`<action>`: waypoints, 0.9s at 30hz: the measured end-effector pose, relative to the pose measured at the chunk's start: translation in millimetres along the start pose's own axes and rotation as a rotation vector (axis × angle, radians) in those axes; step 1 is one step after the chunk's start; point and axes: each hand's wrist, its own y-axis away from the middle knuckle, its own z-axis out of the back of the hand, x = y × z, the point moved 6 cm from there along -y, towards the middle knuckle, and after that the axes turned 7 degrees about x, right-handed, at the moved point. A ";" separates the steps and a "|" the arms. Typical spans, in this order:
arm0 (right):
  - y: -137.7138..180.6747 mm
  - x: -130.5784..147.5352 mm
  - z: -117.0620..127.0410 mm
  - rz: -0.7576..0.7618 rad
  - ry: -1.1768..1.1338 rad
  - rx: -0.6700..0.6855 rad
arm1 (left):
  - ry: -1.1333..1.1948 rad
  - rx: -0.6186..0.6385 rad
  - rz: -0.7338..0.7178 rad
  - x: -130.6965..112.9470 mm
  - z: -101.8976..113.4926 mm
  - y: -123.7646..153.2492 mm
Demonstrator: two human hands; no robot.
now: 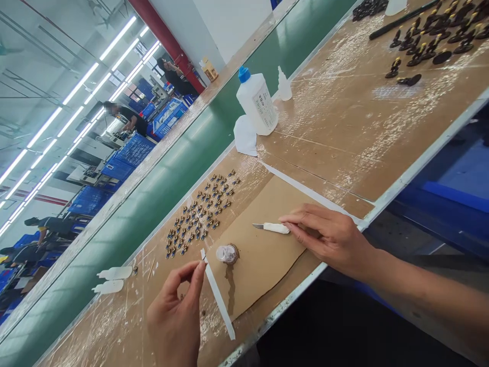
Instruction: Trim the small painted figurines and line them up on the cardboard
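from the head camera, the left hand point(175, 311) had its fingers pinched together on what seemed a tiny dark piece point(205, 260), near the white tape strip point(218, 295); the right hand point(332, 234) had its fingers closed at the handle end of the white-handled knife point(275, 228), over the cardboard sheet point(263, 270). a steady pinch and a firmer, more forward handle grip would likely have given better control.

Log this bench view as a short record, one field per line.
left hand: pinched, near a white tape strip; anything held is too small to tell
right hand: at the handle end of a white-handled knife; grip unclear
under knife: cardboard sheet
on sheet: small clear container
beside sheet: cluster of small parts
farther back: blue-capped bottle
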 end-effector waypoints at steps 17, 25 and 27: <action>2.0 0.0 -3.2 -0.032 0.168 0.001 | 0.403 -0.191 0.400 117.9 -2.4 60.8; 1.2 1.2 -3.3 -0.013 0.205 0.009 | 0.267 -0.094 0.366 119.0 -0.7 55.1; 1.4 0.7 -3.6 -0.015 0.205 0.009 | 0.260 -0.089 0.362 120.1 -0.2 55.7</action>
